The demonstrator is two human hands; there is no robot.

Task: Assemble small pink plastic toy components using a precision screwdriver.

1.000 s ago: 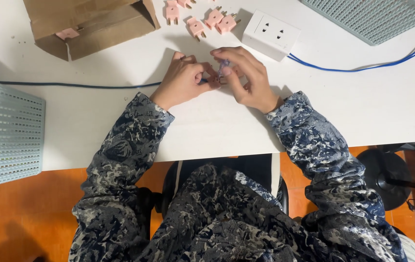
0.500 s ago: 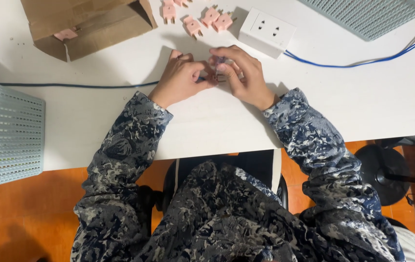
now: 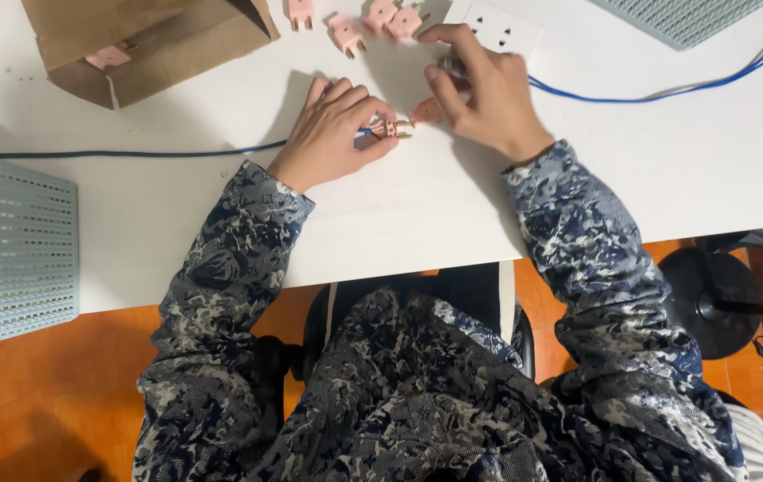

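On the white surface [image 3: 399, 223], the left hand [image 3: 332, 134] pinches a small pink plastic plug [image 3: 390, 128]; the right hand [image 3: 484, 89] holds another pink piece [image 3: 426, 111].

Table [image 3: 176, 205]: smooth white laminate-like top, low sheen; cardboard box [image 3: 145, 45] at 11 o'clock: brown corrugated paper, matt, rough torn edges; pink plug [image 3: 389, 129] pinched in the left hand [image 3: 332, 134]: moulded plastic, satin finish, with bright brass-coloured metal pins; loose pink plugs [image 3: 346, 31] at 12 o'clock: same matt-to-satin plastic; blue cable [image 3: 132, 153]: smooth rubbery sheath; white socket block [image 3: 497, 27] beyond the right hand [image 3: 489, 89]: hard glossy plastic; perforated baskets [image 3: 7, 250] at 9 o'clock: pale blue-grey, matt, plastic or coated metal, cannot tell; sleeves [image 3: 221, 286]: woven cloth, mottled print, matt; floor [image 3: 7, 393]: orange tiles, slight gloss.
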